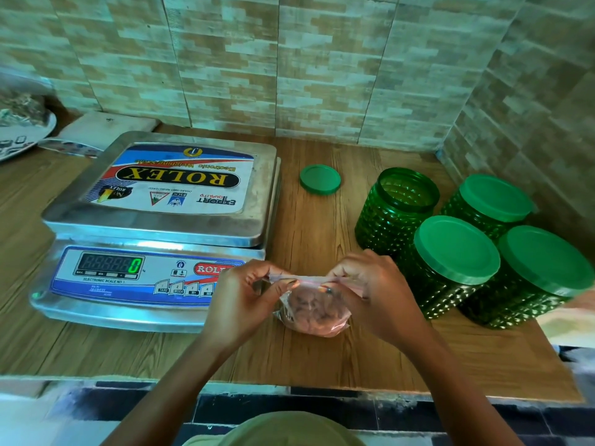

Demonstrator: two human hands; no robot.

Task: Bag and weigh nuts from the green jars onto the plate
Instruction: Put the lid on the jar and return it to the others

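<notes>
Near the counter's (322, 358) front edge, the bag (310, 313) of nuts sits between both hands, its base seemingly resting on the wood. The left hand (238, 304) and right hand (376, 294) each pinch the mouth, fingers (346, 268) curled on thin film. It looks light, soft and slippery. It will sag, so the gathered top is the hold. Behind, the scale (154, 233) reads zero. The open jar (396, 207) stands right, and the plate (19, 146) lies at the far left edge.

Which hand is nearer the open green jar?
Right. The right hand sits just in front of the open jar, pinching the bag at its top; the left hand pinches the other end, nearer the scale.
</notes>
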